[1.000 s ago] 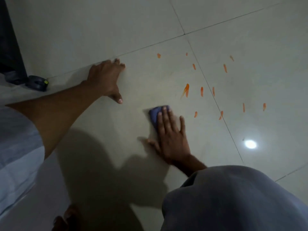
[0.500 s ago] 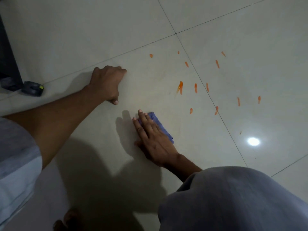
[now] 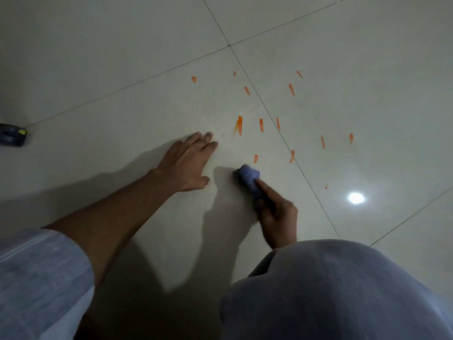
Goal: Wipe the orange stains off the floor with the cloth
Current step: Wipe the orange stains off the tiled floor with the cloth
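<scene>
Several orange stains point(image 3: 239, 124) streak the pale tiled floor point(image 3: 147, 57), spread on both sides of a grout line. My right hand point(image 3: 275, 212) grips a bunched blue cloth point(image 3: 249, 176), with the index finger stretched along it; the cloth's front end presses on the floor just below the nearest stain point(image 3: 255, 158). My left hand point(image 3: 190, 163) lies flat on the tile to the left of the cloth, palm down, fingers pointing toward the stains, holding nothing.
A small dark object with a yellow mark point(image 3: 12, 134) lies at the left edge on a grout line. A bright light reflection point(image 3: 356, 198) shines on the tile to the right. My grey-clad knee point(image 3: 331, 290) fills the lower right.
My right hand went from flat on the cloth to gripping it bunched, now closer to the stains. My left hand shifted right and down, nearer the cloth, and flattened out.
</scene>
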